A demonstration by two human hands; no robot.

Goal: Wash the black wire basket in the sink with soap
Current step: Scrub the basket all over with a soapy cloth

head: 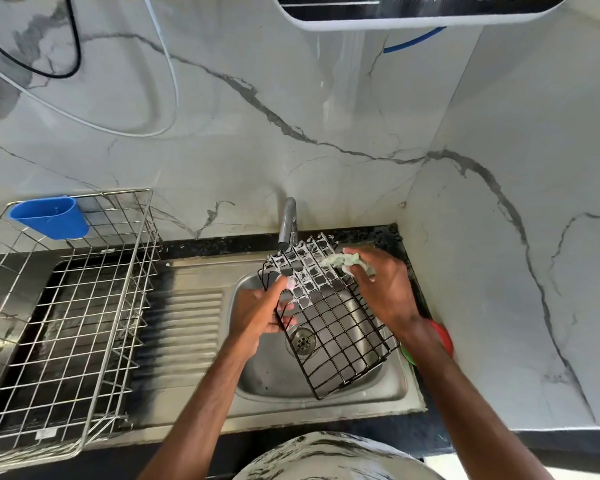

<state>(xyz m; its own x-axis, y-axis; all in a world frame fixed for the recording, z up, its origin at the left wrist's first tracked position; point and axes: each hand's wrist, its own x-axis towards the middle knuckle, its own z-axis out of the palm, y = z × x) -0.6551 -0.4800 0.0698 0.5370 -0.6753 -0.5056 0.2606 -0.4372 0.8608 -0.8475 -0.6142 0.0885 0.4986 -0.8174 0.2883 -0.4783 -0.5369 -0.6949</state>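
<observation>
Scrubbing was the step in hand: the left hand (257, 313) gripped the side of the black wire basket (330, 318), held tilted over the sink (278, 375), while the right hand (385, 289) clutched a green scrub pad (336, 260) against its sudsy far end. Next, probably, the unsoaped near half, then a rinse.

Left hand (257, 311) grips black wire basket (340, 327) over sink (388, 393); right hand (383, 285) holds scrubber (340, 261).

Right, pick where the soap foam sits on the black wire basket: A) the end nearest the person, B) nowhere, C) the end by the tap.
C: white foam fills the grid cells of the black wire basket by the tap, where the right hand holds the scrubber; the near end is bare.
</observation>
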